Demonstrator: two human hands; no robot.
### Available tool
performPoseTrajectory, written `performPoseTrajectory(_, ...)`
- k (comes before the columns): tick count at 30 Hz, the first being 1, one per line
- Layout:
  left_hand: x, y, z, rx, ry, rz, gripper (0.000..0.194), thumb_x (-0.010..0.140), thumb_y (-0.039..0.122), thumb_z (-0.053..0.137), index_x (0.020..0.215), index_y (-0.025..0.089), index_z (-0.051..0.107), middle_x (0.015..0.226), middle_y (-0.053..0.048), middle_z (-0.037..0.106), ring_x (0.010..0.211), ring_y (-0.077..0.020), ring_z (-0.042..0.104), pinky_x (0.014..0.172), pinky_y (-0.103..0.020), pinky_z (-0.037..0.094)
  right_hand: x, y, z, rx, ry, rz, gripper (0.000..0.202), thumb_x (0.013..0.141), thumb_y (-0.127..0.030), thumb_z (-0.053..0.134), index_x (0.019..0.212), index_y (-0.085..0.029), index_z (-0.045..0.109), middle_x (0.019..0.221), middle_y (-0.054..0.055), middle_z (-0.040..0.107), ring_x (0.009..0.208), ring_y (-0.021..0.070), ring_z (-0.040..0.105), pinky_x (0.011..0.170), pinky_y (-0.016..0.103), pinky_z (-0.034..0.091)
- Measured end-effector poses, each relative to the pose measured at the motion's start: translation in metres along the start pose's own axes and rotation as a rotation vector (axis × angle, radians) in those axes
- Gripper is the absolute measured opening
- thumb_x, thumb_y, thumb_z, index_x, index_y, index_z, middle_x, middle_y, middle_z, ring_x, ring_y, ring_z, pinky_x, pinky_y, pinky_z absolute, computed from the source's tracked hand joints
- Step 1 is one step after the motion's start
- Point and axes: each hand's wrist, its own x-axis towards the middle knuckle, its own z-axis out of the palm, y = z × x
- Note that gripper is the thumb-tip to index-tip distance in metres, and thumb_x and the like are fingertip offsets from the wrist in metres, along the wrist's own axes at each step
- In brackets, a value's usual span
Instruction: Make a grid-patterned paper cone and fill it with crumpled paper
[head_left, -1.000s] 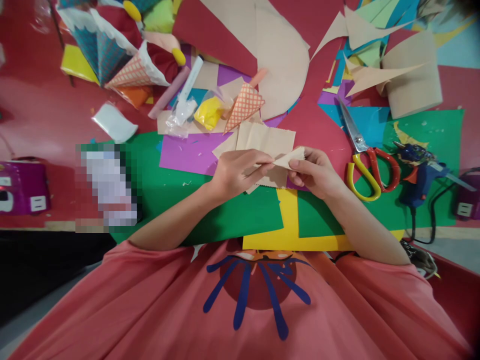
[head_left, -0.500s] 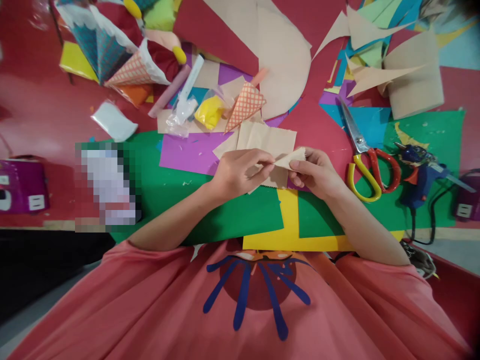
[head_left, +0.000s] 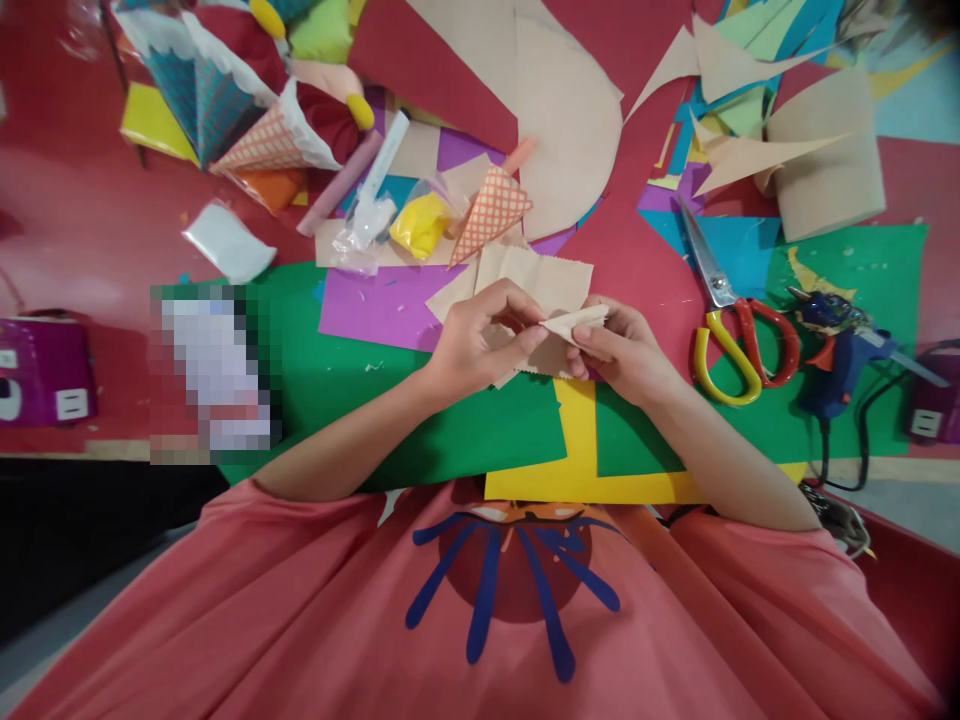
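A small cone of beige paper (head_left: 571, 322) is pinched between my two hands, its narrow tip pointing left. My left hand (head_left: 484, 335) closes thumb and forefinger on that tip. The wider end is gripped by the thumb and fingers of my right hand (head_left: 626, 345). Beneath them lie flat beige paper pieces with zigzag edges (head_left: 536, 270). Just beyond stands a small cone of orange-and-white checked paper (head_left: 491, 210), lying on its side by a yellow lump of clay in clear wrap (head_left: 418, 225).
Scissors with yellow and red handles (head_left: 731, 320) lie to the right, beside a blue glue gun (head_left: 840, 360) with its cord. Larger decorated cones (head_left: 225, 100) sit at the back left. Green sheets (head_left: 405, 430) cover the front; a pixelated object (head_left: 217, 370) rests at left.
The beige paper has been rolled narrower and turned between my fingers. My right hand has shifted slightly left, and my left thumb and forefinger have closed nearer the tip.
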Motion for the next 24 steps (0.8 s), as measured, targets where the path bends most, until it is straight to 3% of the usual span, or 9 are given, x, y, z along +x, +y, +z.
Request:
performPoseTrajectory(15, -0.004, -0.011, 0.001, -0.183, 0.061, -0.058, 0.012, 0.083, 0.031, 0.066, 0.08, 0.019, 0.069, 0.075, -0.001, 0.07, 0.072, -0.0117, 0.069, 0.066, -0.022, 0.057, -0.001, -0.001, 0.003, 0.015, -0.05, 0.04, 0.029, 0.071, -0.028, 0.08, 0.069, -0.016, 0.053, 0.056, -0.004, 0.069, 0.042, 0.0063, 0.061, 0.042, 0.014, 0.048)
performPoseTrajectory(20, 0.001, 0.0, -0.002, -0.281, -0.018, -0.173, 0.012, 0.084, 0.03, 0.065, 0.082, 0.018, 0.068, 0.077, 0.0, 0.07, 0.069, -0.0097, 0.069, 0.064, -0.019, 0.057, -0.003, 0.0, 0.0, -0.061, -0.037, -0.062, 0.023, 0.076, -0.028, 0.076, 0.072, -0.017, 0.056, 0.058, -0.005, 0.068, 0.047, 0.0054, 0.063, 0.046, 0.014, 0.05)
performPoseTrajectory(24, 0.003, 0.004, -0.002, -0.182, -0.015, -0.197, 0.017, 0.081, 0.033, 0.068, 0.077, 0.017, 0.067, 0.07, 0.001, 0.069, 0.062, -0.0077, 0.066, 0.058, -0.016, 0.054, -0.003, 0.004, -0.003, -0.129, -0.038, -0.157, 0.019, 0.081, -0.027, 0.072, 0.074, -0.018, 0.057, 0.061, -0.006, 0.067, 0.051, 0.0046, 0.063, 0.049, 0.014, 0.051)
